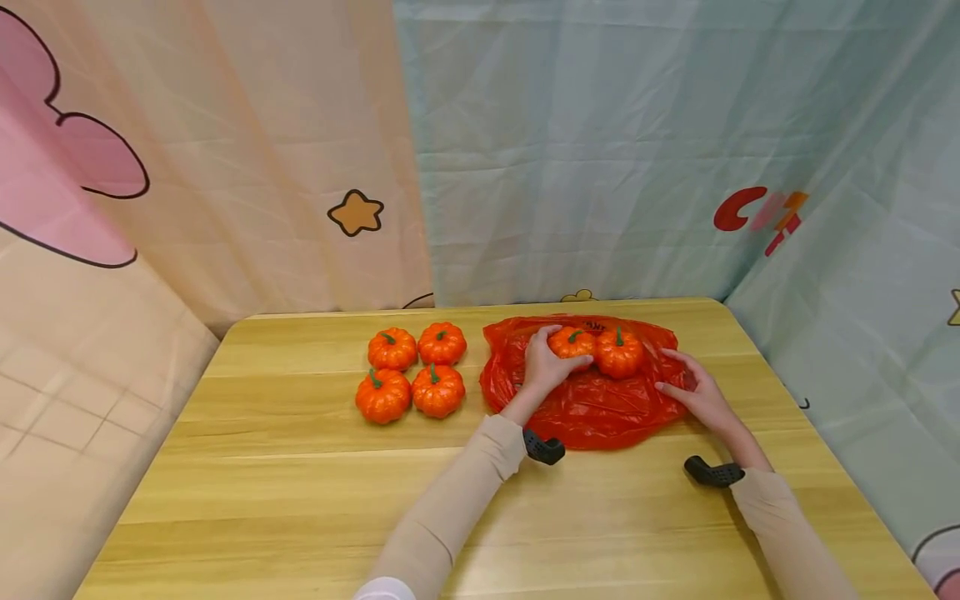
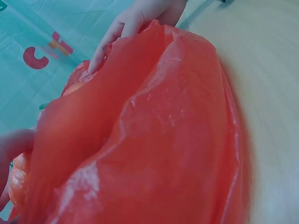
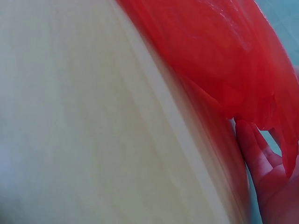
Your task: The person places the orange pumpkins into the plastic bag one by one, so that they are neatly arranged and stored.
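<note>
A red plastic bag [image 1: 600,417] lies spread on the table, with two small orange pumpkins on or inside it. My left hand [image 1: 546,362] grips the left pumpkin [image 1: 573,340], thumb in front and fingers behind. The other pumpkin [image 1: 619,353] sits directly to its right, green stem up. At the bag's right edge, my right hand [image 1: 705,398] holds the plastic between thumb and fingers. In the left wrist view, the raised bag film [image 2: 163,116] covers much of the pumpkins. The right wrist view shows fingers [image 3: 252,144] against the bag's edge.
Several more orange pumpkins [image 1: 438,391] stand in a close group on the wooden table [image 1: 300,483], left of the bag. A printed curtain [image 1: 562,167] hangs behind the table's back edge and along both sides. A black wrist mount [image 1: 712,472] sits on each forearm.
</note>
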Demonstrator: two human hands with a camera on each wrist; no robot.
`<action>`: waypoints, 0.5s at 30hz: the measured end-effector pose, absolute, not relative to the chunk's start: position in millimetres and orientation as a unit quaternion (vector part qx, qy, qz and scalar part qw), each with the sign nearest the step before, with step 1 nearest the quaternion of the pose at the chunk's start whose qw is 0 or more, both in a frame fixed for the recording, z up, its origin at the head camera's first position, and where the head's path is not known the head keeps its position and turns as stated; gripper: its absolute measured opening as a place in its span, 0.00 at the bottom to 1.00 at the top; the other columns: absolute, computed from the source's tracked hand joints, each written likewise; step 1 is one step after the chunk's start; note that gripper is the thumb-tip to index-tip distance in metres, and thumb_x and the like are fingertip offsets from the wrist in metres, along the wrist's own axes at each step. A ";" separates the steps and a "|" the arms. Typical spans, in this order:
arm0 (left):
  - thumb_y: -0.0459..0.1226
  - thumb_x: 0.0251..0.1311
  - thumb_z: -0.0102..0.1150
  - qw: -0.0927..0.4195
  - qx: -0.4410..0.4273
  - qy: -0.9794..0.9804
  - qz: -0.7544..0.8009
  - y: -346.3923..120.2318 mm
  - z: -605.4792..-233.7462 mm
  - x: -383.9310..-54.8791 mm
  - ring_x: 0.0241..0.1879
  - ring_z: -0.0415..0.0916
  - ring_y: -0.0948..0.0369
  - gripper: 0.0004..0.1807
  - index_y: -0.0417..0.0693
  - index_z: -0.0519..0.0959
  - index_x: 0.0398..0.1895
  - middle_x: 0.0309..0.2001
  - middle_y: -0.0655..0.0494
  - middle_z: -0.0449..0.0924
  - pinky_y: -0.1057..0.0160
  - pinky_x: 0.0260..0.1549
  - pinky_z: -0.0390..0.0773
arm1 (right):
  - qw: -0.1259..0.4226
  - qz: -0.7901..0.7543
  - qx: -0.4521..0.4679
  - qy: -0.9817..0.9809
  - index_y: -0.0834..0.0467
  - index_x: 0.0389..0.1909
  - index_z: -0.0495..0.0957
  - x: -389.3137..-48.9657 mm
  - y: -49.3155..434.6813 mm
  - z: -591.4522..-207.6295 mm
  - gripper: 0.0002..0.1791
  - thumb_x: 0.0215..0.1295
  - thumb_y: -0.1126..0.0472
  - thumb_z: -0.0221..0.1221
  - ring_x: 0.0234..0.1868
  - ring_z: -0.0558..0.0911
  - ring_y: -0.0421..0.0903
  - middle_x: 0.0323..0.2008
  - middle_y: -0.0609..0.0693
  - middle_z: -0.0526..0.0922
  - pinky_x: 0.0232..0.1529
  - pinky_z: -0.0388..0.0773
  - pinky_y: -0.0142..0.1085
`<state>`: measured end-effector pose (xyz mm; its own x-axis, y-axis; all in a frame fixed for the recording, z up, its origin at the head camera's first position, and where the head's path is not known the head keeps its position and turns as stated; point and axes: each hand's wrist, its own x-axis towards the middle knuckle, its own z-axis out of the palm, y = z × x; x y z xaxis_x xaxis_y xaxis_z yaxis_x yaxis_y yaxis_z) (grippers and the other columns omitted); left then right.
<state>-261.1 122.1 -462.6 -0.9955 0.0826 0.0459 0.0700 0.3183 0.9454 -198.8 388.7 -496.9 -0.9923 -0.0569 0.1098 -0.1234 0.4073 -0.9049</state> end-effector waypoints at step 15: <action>0.41 0.44 0.76 0.029 0.076 0.831 0.550 115.3 -471.7 -260.9 0.58 0.68 0.48 0.44 0.46 0.67 0.67 0.60 0.43 0.66 0.50 0.59 0.72 | 0.033 0.534 0.045 -0.843 0.65 0.70 0.54 -197.8 387.3 -494.8 0.35 0.66 0.63 0.58 0.50 0.65 0.18 0.66 0.69 0.57 0.47 0.67 0.12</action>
<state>-260.9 115.3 -471.7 -0.9867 0.1584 0.0354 0.0945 0.3834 0.9187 -197.8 387.3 -494.8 -0.9938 -0.0407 0.1037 -0.1112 0.4249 -0.8984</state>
